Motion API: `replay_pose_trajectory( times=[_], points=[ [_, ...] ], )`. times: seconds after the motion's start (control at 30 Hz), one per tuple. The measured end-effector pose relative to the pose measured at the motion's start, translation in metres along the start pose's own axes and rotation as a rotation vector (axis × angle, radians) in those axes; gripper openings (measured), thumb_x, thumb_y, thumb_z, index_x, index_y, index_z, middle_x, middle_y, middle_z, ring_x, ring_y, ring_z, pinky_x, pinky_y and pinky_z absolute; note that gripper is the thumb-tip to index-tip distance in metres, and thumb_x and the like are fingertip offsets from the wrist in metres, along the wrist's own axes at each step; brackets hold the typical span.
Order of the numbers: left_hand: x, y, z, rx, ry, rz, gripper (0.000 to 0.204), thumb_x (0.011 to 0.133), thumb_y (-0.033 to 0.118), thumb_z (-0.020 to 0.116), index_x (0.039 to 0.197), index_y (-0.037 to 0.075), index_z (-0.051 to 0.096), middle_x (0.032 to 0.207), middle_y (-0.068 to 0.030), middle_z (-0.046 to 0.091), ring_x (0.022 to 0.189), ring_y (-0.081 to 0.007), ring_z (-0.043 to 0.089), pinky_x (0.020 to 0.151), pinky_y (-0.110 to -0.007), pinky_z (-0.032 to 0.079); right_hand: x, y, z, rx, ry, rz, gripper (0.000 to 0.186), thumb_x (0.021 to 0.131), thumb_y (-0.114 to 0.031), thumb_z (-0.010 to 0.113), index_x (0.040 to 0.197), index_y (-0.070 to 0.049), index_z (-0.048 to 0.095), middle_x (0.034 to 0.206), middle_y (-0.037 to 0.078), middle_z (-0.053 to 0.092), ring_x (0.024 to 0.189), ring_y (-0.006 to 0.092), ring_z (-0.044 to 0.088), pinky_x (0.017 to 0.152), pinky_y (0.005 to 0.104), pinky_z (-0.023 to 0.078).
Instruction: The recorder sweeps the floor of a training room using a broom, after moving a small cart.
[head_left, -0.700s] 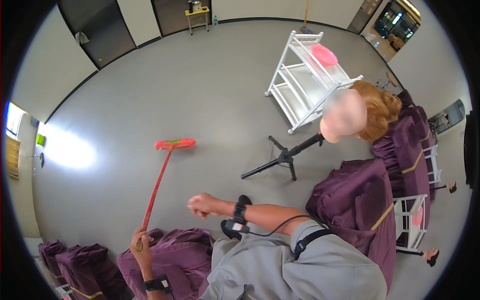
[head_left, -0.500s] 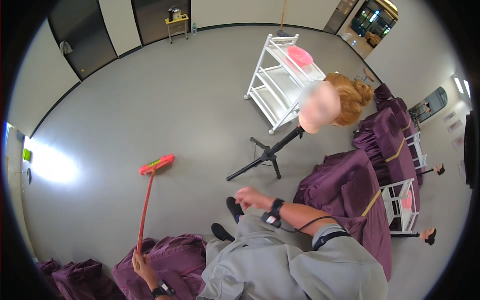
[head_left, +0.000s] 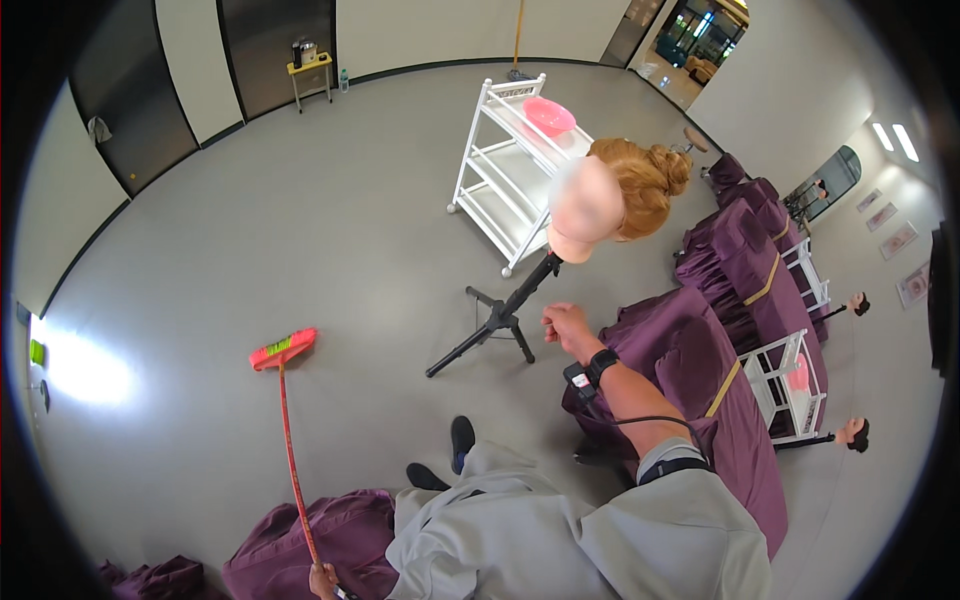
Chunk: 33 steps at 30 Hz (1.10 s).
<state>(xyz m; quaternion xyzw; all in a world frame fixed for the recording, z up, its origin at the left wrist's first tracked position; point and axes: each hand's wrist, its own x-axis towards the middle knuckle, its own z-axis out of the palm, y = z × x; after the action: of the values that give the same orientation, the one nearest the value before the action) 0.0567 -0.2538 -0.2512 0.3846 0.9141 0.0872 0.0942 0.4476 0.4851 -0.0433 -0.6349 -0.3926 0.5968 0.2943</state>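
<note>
My left hand point(head_left: 322, 581) is closed on the red handle point(head_left: 293, 450) of a push broom at the lower edge. The broom's pink-red head point(head_left: 284, 348), with yellow-green on top, rests on the grey floor. My right hand point(head_left: 566, 326) is stretched forward with fingers curled and nothing visible in them, to the right of a black tripod point(head_left: 500, 316). On that tripod sits a mannequin head point(head_left: 632, 190) with ginger hair in a bun.
A white three-tier trolley point(head_left: 505, 180) holding a pink basin point(head_left: 549, 116) stands behind the mannequin. Purple-covered furniture point(head_left: 660, 350) lines the right and lower edge point(head_left: 280, 545). A yellow side table point(head_left: 308, 65) is by the far wall.
My right hand has risen and swung rightward, toward the tripod. My left hand and the broom have shifted lower in the picture. The room appears further left as the view has turned.
</note>
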Motion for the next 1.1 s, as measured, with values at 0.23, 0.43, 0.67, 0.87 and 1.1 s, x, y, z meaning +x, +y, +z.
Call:
replay_pose_trajectory(
  times=[0.23,0.43,0.67,0.87,1.1],
  points=[
    [-0.003,0.032,-0.023,-0.964,-0.158,-0.913,0.030,0.084,0.038,0.058,0.066,0.015,0.061,0.050,-0.0024,0.053,0.044,-0.0140,0.051,0.040,-0.031,0.038,0.043,0.003,-0.035,-0.051,0.117,-0.074,0.028,0.082,-0.015,0.064,0.102,0.000,0.051,0.074,0.006,0.055,0.049,0.0138,0.049,0.042,0.0309,0.046],
    [-0.009,0.002,0.000,-0.378,-0.130,-0.503,0.023,0.068,0.026,0.066,0.088,0.014,0.061,0.059,-0.0025,0.057,0.053,-0.0241,0.058,0.047,-0.039,0.044,0.058,-0.014,-0.002,-0.076,0.062,-0.184,0.048,0.079,-0.019,0.072,0.114,0.000,0.044,0.074,0.004,0.054,0.049,0.0112,0.048,0.040,0.0287,0.043],
    [0.006,0.017,-0.038,0.181,-0.067,-0.468,0.020,0.074,0.028,0.064,0.078,0.009,0.064,0.063,-0.0070,0.062,0.056,-0.0226,0.060,0.053,-0.038,0.047,0.126,0.000,-0.015,-0.456,0.154,-0.664,0.039,0.076,-0.021,0.076,0.103,-0.002,0.055,0.071,-0.001,0.054,0.052,0.0086,0.045,0.050,0.0249,0.040],
    [0.068,0.073,-0.077,-0.145,0.068,-0.556,0.027,0.086,0.031,0.060,0.092,0.005,0.067,0.083,-0.0155,0.067,0.075,-0.0279,0.063,0.067,-0.039,0.049,0.116,0.005,-0.015,-0.439,0.222,-0.526,0.037,0.073,-0.033,0.076,0.097,-0.007,0.065,0.088,0.009,0.068,0.081,0.0250,0.065,0.071,0.0349,0.050],
    [0.156,0.095,-0.077,-0.235,-0.526,-0.276,0.033,0.087,0.037,0.058,0.108,0.012,0.063,0.088,-0.0169,0.068,0.077,-0.0291,0.065,0.067,-0.038,0.050,0.138,0.013,0.019,-0.409,0.206,-0.836,0.039,0.076,-0.041,0.073,0.101,-0.012,0.066,0.096,0.008,0.068,0.090,0.0282,0.063,0.076,0.0378,0.049]
  ],
)
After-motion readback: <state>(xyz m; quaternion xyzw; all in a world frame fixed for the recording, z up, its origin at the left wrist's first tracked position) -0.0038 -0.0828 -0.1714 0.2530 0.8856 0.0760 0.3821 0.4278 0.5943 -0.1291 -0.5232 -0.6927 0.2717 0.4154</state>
